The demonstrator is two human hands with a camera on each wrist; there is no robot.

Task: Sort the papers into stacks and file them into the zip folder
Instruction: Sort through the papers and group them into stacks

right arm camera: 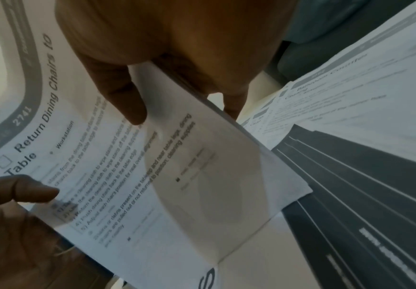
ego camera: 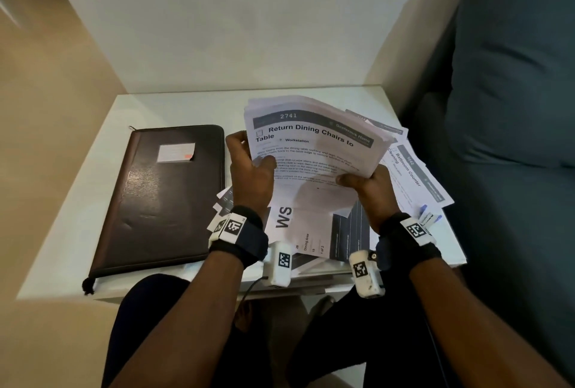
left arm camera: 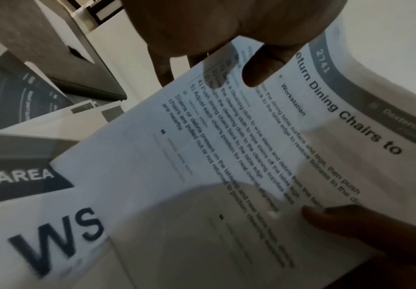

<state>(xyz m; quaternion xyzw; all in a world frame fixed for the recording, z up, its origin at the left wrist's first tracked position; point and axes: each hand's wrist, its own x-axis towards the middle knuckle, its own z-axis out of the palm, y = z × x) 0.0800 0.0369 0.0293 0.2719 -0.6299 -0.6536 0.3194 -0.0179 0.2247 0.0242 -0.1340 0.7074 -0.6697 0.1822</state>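
Both hands hold a stack of papers (ego camera: 314, 141) lifted above the table, its top sheet headed "Return Dining Chairs to Table" (left arm camera: 263, 156) (right arm camera: 127, 176). My left hand (ego camera: 249, 160) grips the stack's left edge, thumb on the front. My right hand (ego camera: 364, 180) pinches its lower right edge, thumb (right arm camera: 125, 97) on top, fingers behind. Loose papers (ego camera: 410, 176) lie scattered on the table under and to the right of the stack, among them a sheet marked "WS" (ego camera: 283, 216) (left arm camera: 60, 242). The dark brown zip folder (ego camera: 161, 197) lies closed on the table's left.
The small white table (ego camera: 77, 247) stands against a white wall. A blue-grey sofa (ego camera: 513, 107) stands close on the right. A blue and white pen-like object (ego camera: 429, 216) lies on the papers near my right wrist. My knees are under the table's front edge.
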